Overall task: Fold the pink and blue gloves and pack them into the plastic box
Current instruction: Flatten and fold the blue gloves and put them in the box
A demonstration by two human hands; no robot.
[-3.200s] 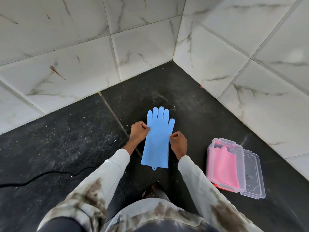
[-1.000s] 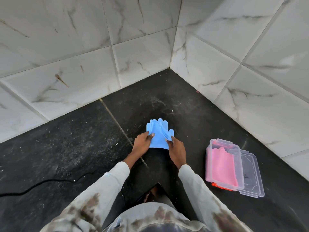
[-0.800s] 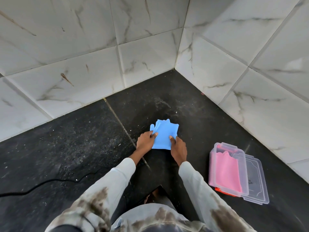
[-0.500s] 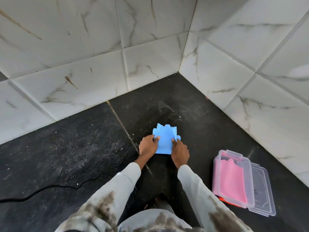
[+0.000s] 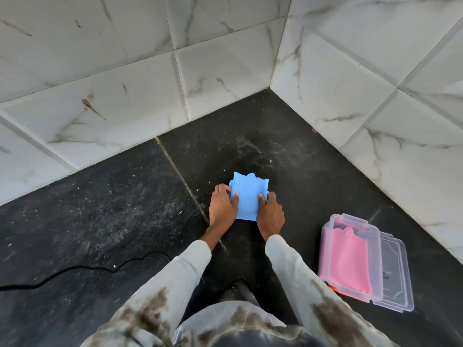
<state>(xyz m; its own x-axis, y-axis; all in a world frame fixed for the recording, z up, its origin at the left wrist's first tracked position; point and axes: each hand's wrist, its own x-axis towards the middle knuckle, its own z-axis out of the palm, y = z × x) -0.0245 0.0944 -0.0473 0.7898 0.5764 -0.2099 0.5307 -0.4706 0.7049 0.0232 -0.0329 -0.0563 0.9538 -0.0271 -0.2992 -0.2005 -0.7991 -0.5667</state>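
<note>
The blue glove (image 5: pixel 246 200) lay folded into a compact rectangle on the dark floor (image 5: pixel 105 211), near the corner where two white marble-veined tiled walls (image 5: pixel 112 78) met. Its fingertips showed as a wavy edge at the far side of the fold. The left hand (image 5: pixel 223 207) pressed on the glove's left edge, thumb on top of the fold and fingers curled at the side. The right hand (image 5: pixel 270 214) did the same on the right edge, thumb flat on the blue surface. Both hands gripped the folded glove between them, pinning it to the floor.

To the right, well apart from the glove, stood the clear plastic box (image 5: pixel 350 256) on the floor. Inside it lay the pink glove (image 5: pixel 349 261), folded flat and filling most of the box. The box's clear lid (image 5: pixel 395 271) lay just beside it on the right, partly under its edge. Something orange (image 5: pixel 332 287) showed at the box's near corner.

Pale, stained sleeves (image 5: pixel 185 269) covered both forearms. A thin black cable (image 5: pixel 82 269) ran across the floor at the left.
</note>
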